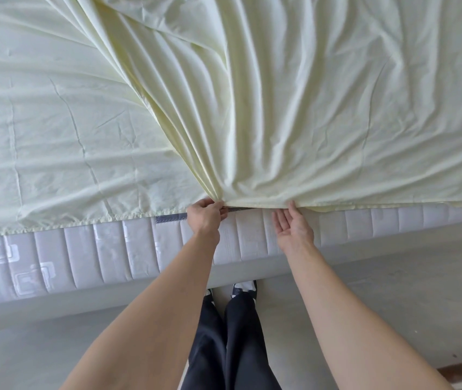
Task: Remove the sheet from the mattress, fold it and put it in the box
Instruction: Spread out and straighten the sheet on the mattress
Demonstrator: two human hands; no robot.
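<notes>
Across the mattress (128,249) lies the sheet (280,108), soft and light; I see my left hand (204,218) pinching its gathered hem at 6 o'clock, my right hand (294,229) flat-fingered under the edge beside it, a good hold.

A pale yellow sheet (252,94) lies rumpled over a grey quilted mattress (111,254), folds fanning out from the near edge. The left hand (204,218) pinches a gathered corner there. The right hand (294,229), fingers straight, touches the sheet's edge beside it. Dark trousers (230,339) stand below.
</notes>
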